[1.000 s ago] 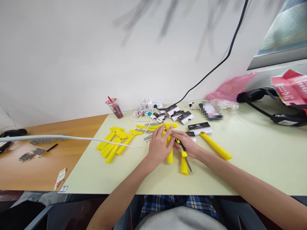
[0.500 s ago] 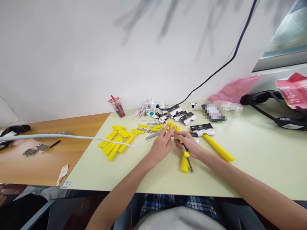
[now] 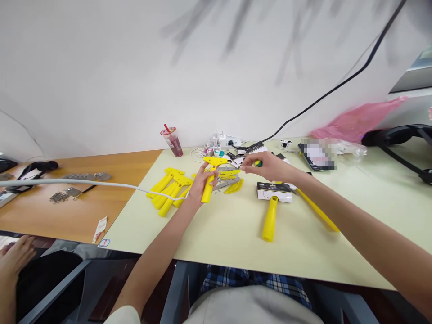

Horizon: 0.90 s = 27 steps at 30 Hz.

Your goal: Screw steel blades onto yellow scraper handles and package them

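Note:
My left hand [image 3: 196, 188] is wrapped round a yellow T-shaped scraper handle [image 3: 207, 192], its wide head pointing up and away. Across from it, my right hand [image 3: 272, 167] hovers with thumb and forefinger pinched. A green-and-yellow screwdriver [image 3: 258, 163] is tucked in that palm, mostly hidden by the fingers. Whether the pinched fingertips also hold something small cannot be made out. Between the hands lie metal blades [image 3: 227, 184], curved yellow pieces [image 3: 234, 186] and small loose screws. More yellow scraper handles [image 3: 168, 192] are heaped left of my left hand.
A yellow handle [image 3: 269, 222] lies near a black-and-white card [image 3: 274, 193], and another yellow handle [image 3: 319, 209] is partly behind my right forearm. At the back stand a drink cup [image 3: 173, 143], a power strip [image 3: 232, 141] and a phone [image 3: 316, 156]. A white cable [image 3: 111, 183] crosses the left side.
My hands have parted. The yellow handle between them now lies on the table, and my left hand has moved left and grips a scraper handle. The view has shifted left.

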### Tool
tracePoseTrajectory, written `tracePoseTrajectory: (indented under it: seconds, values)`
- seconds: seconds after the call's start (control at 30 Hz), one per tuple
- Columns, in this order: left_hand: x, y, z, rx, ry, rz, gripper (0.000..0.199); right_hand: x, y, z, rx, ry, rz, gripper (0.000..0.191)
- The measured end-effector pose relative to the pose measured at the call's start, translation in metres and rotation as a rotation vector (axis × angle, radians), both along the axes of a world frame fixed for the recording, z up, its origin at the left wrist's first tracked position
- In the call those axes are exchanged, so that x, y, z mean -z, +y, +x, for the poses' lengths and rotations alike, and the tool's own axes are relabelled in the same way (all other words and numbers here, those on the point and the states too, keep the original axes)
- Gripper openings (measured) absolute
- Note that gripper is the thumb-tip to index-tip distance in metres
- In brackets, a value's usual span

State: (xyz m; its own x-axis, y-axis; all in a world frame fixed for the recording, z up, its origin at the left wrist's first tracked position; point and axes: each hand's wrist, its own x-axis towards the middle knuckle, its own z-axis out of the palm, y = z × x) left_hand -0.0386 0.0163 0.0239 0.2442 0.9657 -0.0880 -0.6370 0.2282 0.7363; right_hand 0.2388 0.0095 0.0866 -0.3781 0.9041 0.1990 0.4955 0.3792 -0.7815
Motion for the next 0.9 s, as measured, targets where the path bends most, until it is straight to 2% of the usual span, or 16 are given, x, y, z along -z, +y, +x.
tracePoseTrajectory:
  seconds: [0.07,0.13,0.23,0.37,0.5,0.7,0.9]
  values:
    - [0.003,0.002,-0.003,0.005,-0.020,-0.017,0.076,-0.002,0.025,-0.011,-0.161,-0.293,0.085,0.026]
    - [0.005,0.004,-0.005,0.016,-0.024,-0.016,0.076,0.007,0.047,-0.028,-0.213,-0.388,0.070,0.017]
    - [0.010,0.004,-0.008,0.011,-0.003,-0.019,0.074,0.029,0.071,-0.053,-0.256,-0.448,0.026,0.014]
    - [0.015,0.004,-0.011,-0.015,0.020,-0.053,0.074,0.051,0.081,-0.066,-0.324,-0.488,-0.010,0.011]
    - [0.018,0.003,-0.009,0.008,0.016,-0.093,0.072,0.059,0.082,-0.061,-0.386,-0.505,-0.056,0.007]
    - [0.024,0.007,-0.011,-0.034,0.108,-0.099,0.060,0.054,0.080,-0.048,-0.398,-0.503,-0.055,0.002]
    - [0.029,0.007,-0.012,-0.029,0.117,-0.069,0.064,0.025,0.091,-0.014,-0.281,-0.480,0.016,0.002]
